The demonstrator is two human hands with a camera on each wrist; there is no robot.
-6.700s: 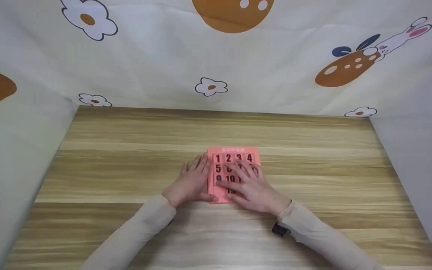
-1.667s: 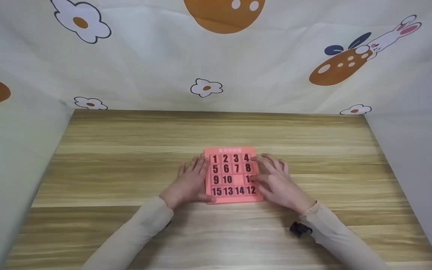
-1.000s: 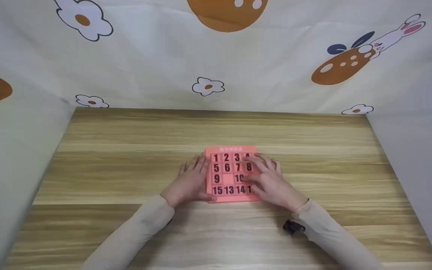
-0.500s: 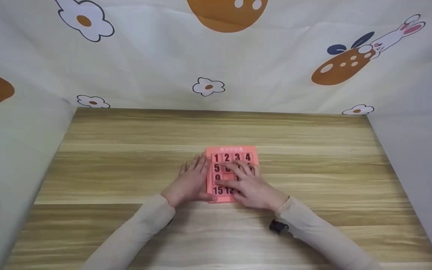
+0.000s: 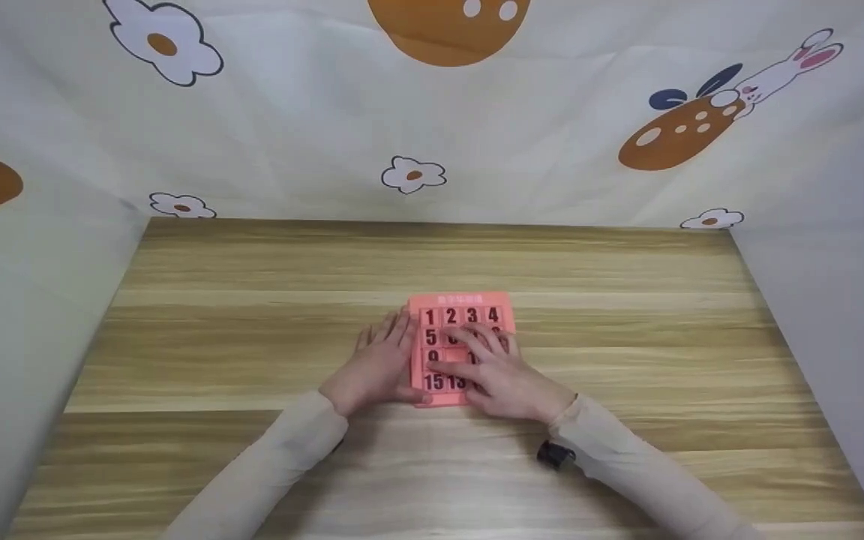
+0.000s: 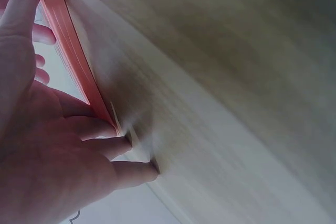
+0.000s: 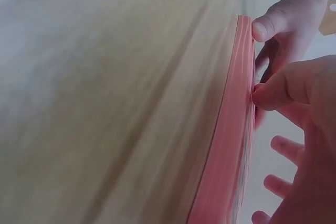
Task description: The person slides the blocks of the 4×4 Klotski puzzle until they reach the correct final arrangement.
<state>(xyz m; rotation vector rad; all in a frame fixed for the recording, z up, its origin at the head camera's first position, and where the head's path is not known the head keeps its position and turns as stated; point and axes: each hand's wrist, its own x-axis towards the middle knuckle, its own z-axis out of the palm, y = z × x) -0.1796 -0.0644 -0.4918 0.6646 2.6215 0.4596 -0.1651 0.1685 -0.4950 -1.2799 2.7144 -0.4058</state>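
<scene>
A pink number slide puzzle [image 5: 503, 301] lies flat on the wood-grain table, its black-numbered tiles facing up. Along its left side rests my left hand [image 5: 376, 367], fingers extended and thumb on the near left corner. In the left wrist view those straight fingertips [image 6: 149, 174] meet the table beside the puzzle's pink edge [image 6: 71, 45]. My right hand [image 5: 505, 379] spreads over the right and middle tiles, one fingertip touching the 9 tile [image 5: 433, 355]. A vacant slot shows right of the 9. The hand hides several tiles. In the right wrist view its thumb [image 7: 275, 92] touches the puzzle's near edge.
The wooden table [image 5: 252, 300] extends around the puzzle. Pale cloth walls [image 5: 289, 112] printed with flowers and carrots enclose its back and sides. A black wrist device [image 5: 554, 454] sits under the right sleeve.
My right hand has moved left over the tiles from the puzzle's right edge. The 11 and 10 tiles slid right, and the vacant slot shifted next to the 9. My left hand stays put.
</scene>
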